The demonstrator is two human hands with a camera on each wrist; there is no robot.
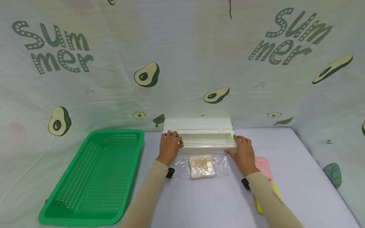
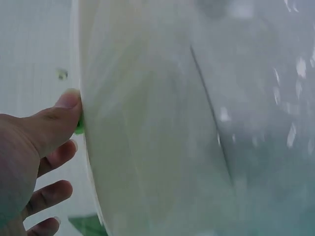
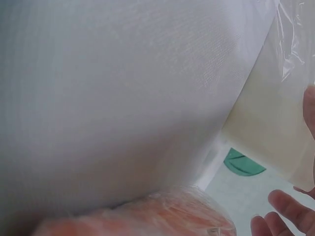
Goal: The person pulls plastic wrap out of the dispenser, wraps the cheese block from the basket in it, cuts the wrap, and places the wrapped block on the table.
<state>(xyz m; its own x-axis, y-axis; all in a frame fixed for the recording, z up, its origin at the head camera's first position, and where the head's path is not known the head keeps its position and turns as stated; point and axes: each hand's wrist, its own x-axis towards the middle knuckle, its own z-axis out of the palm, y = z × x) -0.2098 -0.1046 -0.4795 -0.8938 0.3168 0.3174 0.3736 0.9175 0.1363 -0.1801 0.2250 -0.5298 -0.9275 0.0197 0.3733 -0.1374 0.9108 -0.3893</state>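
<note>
A long white box stands near the back of the table, its lid raised and its inside in sight. My left hand holds it at the left end, hiding that corner. In the left wrist view the thumb lies at the box's rim, with the other fingers bent beyond it. My right hand grips the right end, thumb on the front wall and fingers round the side. Just in front of the box lies a clear plastic bag with a folded whitish cloth inside.
A large green basket stands at the left. Beside the right forearm lie a pink wrapped bundle and a yellow item, partly covered by the sleeve. A printed curtain hangs right behind the table.
</note>
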